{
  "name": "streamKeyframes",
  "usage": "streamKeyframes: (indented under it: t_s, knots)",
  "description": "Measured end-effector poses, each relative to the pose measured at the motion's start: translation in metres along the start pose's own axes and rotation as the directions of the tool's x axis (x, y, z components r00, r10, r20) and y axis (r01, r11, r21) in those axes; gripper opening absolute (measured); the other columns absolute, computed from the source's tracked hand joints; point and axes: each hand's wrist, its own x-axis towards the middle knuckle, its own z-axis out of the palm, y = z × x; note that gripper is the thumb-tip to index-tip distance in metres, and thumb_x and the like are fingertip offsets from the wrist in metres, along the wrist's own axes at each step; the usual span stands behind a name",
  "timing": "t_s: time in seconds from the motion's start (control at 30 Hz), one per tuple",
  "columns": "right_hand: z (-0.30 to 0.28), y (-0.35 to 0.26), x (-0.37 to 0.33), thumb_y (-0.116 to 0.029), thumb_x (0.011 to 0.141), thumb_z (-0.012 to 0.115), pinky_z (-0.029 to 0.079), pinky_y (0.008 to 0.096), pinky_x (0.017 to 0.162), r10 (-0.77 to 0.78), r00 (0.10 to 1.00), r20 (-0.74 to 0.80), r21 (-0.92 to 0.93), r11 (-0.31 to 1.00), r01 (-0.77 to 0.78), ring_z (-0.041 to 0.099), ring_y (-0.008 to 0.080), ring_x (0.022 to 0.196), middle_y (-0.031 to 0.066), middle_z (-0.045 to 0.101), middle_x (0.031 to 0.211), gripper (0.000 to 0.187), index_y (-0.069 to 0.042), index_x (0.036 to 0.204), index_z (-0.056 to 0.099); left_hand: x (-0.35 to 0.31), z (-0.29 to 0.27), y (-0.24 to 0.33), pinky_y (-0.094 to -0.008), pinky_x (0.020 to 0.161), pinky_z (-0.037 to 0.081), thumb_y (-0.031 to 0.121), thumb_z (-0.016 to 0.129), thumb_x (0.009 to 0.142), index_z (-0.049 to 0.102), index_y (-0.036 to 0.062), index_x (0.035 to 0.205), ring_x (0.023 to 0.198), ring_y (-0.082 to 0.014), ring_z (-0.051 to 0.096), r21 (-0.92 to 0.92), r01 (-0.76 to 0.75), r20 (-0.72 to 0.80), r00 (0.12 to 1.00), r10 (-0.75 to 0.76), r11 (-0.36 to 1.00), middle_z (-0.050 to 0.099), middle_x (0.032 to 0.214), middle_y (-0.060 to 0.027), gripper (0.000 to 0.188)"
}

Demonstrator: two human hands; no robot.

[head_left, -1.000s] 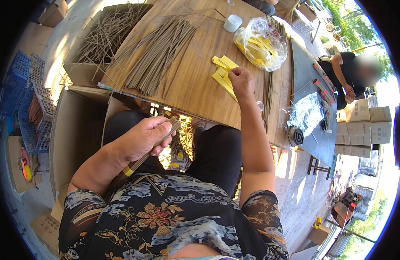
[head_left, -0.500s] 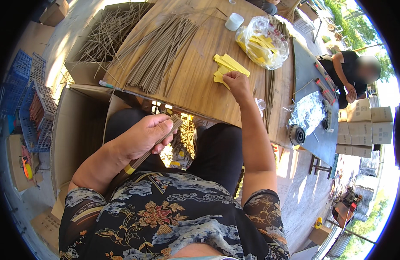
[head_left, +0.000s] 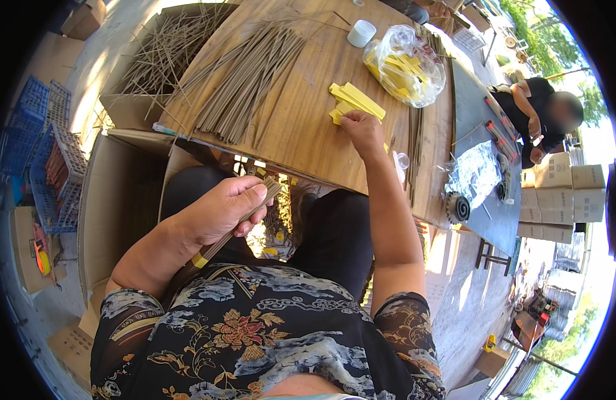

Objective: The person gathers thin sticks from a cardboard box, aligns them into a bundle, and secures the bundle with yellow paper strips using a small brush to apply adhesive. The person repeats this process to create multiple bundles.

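My left hand [head_left: 231, 208] is wrapped round a bundle of thin brown incense sticks [head_left: 218, 248], held at a slant above my lap. A yellow paper band [head_left: 199, 260] circles the bundle near its lower end. Over the table, the fingers of my right hand [head_left: 363, 135] are pinched together at the near edge of a small pile of yellow paper strips [head_left: 360, 100]. Its fingertips partly cover the strip they grip. Many loose incense sticks [head_left: 251, 83] lie fanned out on the table, left of the strips.
A clear plastic bag [head_left: 415, 83] of yellow strips and a white cup [head_left: 361, 33] stand on the wooden table [head_left: 315, 143]. Left are a carton of sticks [head_left: 131, 110] and blue crates [head_left: 28, 120]. A co-worker [head_left: 538, 113] is at the right, beyond a grey tabletop [head_left: 475, 120].
My right hand has shifted slightly left and toward me at the pile's near edge. My left hand keeps its hold on the bundle. The co-worker's arms have moved.
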Motion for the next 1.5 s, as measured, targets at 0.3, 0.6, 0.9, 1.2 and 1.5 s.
streamKeyframes:
  t_s: [0.3, 0.6, 0.9, 1.2, 1.5]
  knots:
    - [-0.039, -0.024, -0.007, -0.010, 0.081, 0.059, 0.043, 0.0200, 0.063, -0.202, 0.841, -0.502, 0.371, 0.828, 0.420, 0.051, 0.0068, 0.068, 0.0035, 0.058, 0.077, 0.012, 0.002, 0.087, 0.058, -0.004, 0.003, -0.002, -0.0158, 0.041, 0.033, 0.030, 0.040, 0.093, 0.046, 0.0023, 0.092, 0.045, -0.0044, 0.039, -0.003, -0.020, 0.006, 1.000, 0.020, 1.000, 0.046, 0.063, -0.0013, 0.028]
    - [-0.045, -0.070, -0.073, -0.012, 0.084, 0.058, 0.043, 0.0211, 0.049, -0.162, 0.965, -0.206, 0.795, 0.548, 0.261, 0.050, 0.0090, 0.054, 0.0048, 0.056, 0.072, 0.016, 0.003, 0.091, 0.055, -0.016, 0.010, -0.002, -0.0160, 0.042, 0.034, 0.030, 0.040, 0.093, 0.046, 0.0034, 0.092, 0.045, -0.0046, 0.039, 0.023, -0.067, 0.012, 0.998, 0.067, 0.997, 0.046, 0.064, -0.0014, 0.027]
    - [0.002, -0.063, -0.142, -0.017, 0.086, 0.054, 0.046, 0.0306, 0.063, -0.313, 0.920, -0.236, 0.350, 0.856, 0.381, 0.055, 0.0174, 0.066, 0.0126, 0.058, 0.071, 0.018, -0.001, 0.093, 0.056, -0.030, 0.021, 0.004, -0.0157, 0.041, 0.033, 0.031, 0.042, 0.091, 0.047, 0.0020, 0.102, 0.044, -0.0049, 0.039, -0.037, -0.101, 0.016, 0.995, 0.102, 0.994, 0.047, 0.065, -0.0024, 0.031]
    - [0.015, -0.080, -0.194, -0.011, 0.086, 0.052, 0.048, 0.0342, 0.060, -0.511, 0.854, -0.096, 0.312, 0.799, 0.514, 0.061, 0.0328, 0.072, 0.0173, 0.060, 0.076, 0.020, -0.005, 0.104, 0.046, -0.039, 0.037, 0.002, -0.0177, 0.044, 0.035, 0.031, 0.047, 0.090, 0.029, 0.0024, 0.128, 0.047, -0.0079, 0.040, -0.084, -0.095, 0.040, 0.994, 0.099, 0.992, 0.047, 0.067, -0.0060, 0.051]
    - [0.018, -0.091, -0.208, -0.010, 0.087, 0.049, 0.047, 0.0402, 0.059, -0.540, 0.831, -0.136, 0.379, 0.747, 0.547, 0.059, 0.0383, 0.074, 0.0216, 0.059, 0.078, 0.019, -0.005, 0.104, 0.044, -0.045, 0.038, -0.001, -0.0155, 0.043, 0.034, 0.031, 0.046, 0.090, 0.040, 0.0022, 0.112, 0.048, -0.0061, 0.040, -0.071, -0.097, 0.048, 0.994, 0.101, 0.993, 0.047, 0.067, -0.0040, 0.037]
